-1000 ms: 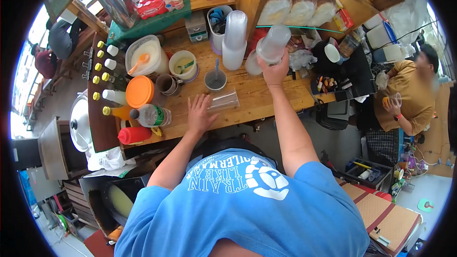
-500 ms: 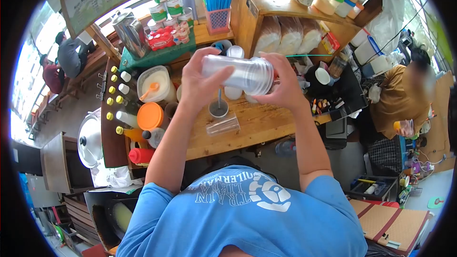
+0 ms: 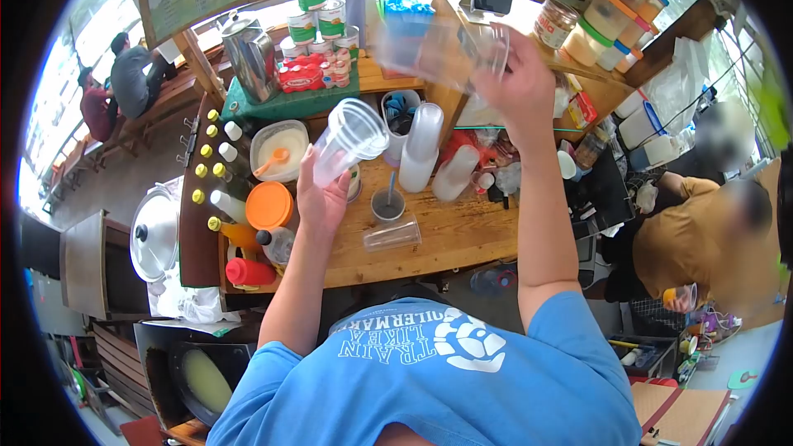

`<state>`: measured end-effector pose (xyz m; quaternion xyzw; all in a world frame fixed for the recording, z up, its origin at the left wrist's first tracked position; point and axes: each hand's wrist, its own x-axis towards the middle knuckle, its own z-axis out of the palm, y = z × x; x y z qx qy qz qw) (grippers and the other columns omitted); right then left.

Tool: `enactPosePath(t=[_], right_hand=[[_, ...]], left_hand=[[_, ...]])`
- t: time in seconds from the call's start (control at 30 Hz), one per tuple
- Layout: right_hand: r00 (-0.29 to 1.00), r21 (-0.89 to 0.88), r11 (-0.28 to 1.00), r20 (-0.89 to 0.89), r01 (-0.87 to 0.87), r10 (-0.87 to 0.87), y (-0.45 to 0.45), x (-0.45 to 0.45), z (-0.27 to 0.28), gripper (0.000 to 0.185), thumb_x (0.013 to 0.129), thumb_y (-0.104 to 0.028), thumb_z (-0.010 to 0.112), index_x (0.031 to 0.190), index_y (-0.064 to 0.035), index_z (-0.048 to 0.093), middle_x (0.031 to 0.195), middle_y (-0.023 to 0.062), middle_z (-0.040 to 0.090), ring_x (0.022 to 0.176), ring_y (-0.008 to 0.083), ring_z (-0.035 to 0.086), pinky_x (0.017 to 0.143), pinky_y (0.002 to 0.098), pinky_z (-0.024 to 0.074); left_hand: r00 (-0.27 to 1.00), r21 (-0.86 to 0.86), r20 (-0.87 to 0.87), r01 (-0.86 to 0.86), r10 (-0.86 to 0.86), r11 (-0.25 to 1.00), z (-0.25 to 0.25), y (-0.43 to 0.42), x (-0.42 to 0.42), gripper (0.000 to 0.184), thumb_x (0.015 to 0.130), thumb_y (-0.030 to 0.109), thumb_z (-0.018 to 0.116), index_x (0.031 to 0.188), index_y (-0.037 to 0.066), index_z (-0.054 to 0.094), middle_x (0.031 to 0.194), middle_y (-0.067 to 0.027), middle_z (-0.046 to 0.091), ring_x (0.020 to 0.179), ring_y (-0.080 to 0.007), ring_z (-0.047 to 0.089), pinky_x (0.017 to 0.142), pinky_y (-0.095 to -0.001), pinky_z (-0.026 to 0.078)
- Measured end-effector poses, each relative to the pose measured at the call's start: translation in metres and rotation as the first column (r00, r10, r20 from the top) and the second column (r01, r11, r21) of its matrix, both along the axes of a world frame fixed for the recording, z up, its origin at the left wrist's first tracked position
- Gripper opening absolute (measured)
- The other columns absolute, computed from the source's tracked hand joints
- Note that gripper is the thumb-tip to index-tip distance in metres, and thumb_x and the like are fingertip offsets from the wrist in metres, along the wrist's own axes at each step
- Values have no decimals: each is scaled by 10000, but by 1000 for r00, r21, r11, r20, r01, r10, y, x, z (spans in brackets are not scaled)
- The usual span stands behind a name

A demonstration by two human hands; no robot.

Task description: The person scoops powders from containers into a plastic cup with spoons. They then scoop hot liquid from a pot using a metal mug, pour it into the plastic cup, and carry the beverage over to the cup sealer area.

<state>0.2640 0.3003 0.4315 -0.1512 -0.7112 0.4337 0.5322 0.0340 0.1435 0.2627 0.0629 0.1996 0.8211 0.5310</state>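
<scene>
My left hand (image 3: 324,198) is wrapped round a small stack of clear plastic cups (image 3: 351,134), tilted with the rims up and to the right. Raised over the back of the counter, my right hand (image 3: 526,78) grips a clear plastic cup (image 3: 442,54) by its rim end. That cup is smeared by motion, so I cannot tell if it is single. Below the hands, a metal cup (image 3: 387,206) with a stirrer in it stands on the wooden counter (image 3: 462,235). Another clear cup (image 3: 392,234) lies on its side in front of it.
Cup stacks (image 3: 421,149) stand behind the metal cup. Bottles with yellow caps (image 3: 217,171), an orange-lidded tub (image 3: 269,205) and a white container with an orange scoop (image 3: 279,151) line the left side. A person in a brown shirt (image 3: 681,235) is at the right.
My hands have moved apart, separating the cups they held together. My left hand lowered with a stack; my right hand rose with a cup. The view has also shifted.
</scene>
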Motion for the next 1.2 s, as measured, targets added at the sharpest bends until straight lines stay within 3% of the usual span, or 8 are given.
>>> enactPosePath(t=[0.1, 0.17, 0.57, 0.63, 0.87, 0.97, 1.03, 1.2], right_hand=[[997, -80, 996, -72, -34, 28, -8, -38, 32, 644, 774, -140, 815, 1315, 39, 515, 1141, 92, 632, 1008, 137, 622, 765, 278, 547], [953, -234, 926, -137, -297, 271, -6, -51, 37, 468, 888, -206, 705, 1277, 17, 573, 1160, 78, 612, 998, 190, 633, 860, 383, 556], [868, -382, 796, -366, -469, 336, 0, -22, 9, 511, 911, -271, 704, 1277, 43, 535, 1136, 88, 597, 1008, 210, 633, 870, 399, 560], [902, -389, 828, -319, -405, 291, 6, -8, 1, 500, 949, -341, 611, 1283, 25, 548, 1169, 151, 631, 1091, 299, 631, 978, 497, 514], [889, -543, 737, -423, -403, 174, 18, 51, -34, 625, 955, -431, 592, 1300, 84, 505, 1110, 174, 628, 1086, 318, 626, 960, 476, 532], [806, -583, 601, -560, -547, 190, 19, 68, -37, 703, 929, -496, 615, 1274, 109, 520, 1094, 188, 625, 1088, 344, 617, 933, 466, 555], [610, -562, 325, -789, -761, 66, 14, 60, -33, 773, 904, -541, 633, 1274, 126, 507, 1109, 204, 623, 1083, 369, 611, 920, 456, 569], [487, -454, 206, -860, -867, 154, -15, 18, 2, 777, 905, -549, 625, 1269, 127, 506, 1123, 210, 623, 1067, 370, 616, 982, 475, 531]], left_hand=[[996, -19, 68, -55, 56, 998, -24, -1, 0, 342, 960, 329, 630, 1200, 88, 587, 1146, -75, 668, 960, -209, 693, 714, -293, 628], [994, -27, 87, -70, 72, 997, -27, -4, 3, 357, 959, 345, 626, 1197, 82, 584, 1142, -78, 671, 953, -222, 695, 723, -298, 626], [996, -115, 85, 31, -22, 993, -52, -4, 26, 423, 954, 459, 580, 1149, 84, 581, 1020, -66, 668, 773, -226, 655, 670, -326, 561], [995, -114, 81, 61, -52, 992, -54, 0, 37, 421, 960, 462, 567, 1137, 80, 581, 1005, -74, 671, 761, -228, 655, 676, -331, 555], [998, 154, -70, 5, 6, 988, 11, 31, 25, 425, 984, 436, 555, 1171, 55, 575, 1054, -91, 665, 847, -212, 646, 716, -313, 534], [982, 230, -181, -11, 54, 973, 48, 48, 24, 435, 1004, 416, 534, 1228, 44, 563, 1133, -102, 660, 942, -220, 650, 779, -325, 544], [967, 239, -234, -38, 96, 970, 51, 51, 34, 435, 1018, 402, 514, 1259, 43, 554, 1179, -106, 657, 999, -230, 652, 820, -338, 551], [981, 259, -169, -49, 95, 965, 34, 62, 50, 475, 999, 406, 541, 1291, 30, 530, 1202, -120, 643, 1011, -228, 646, 804, -341, 549]])
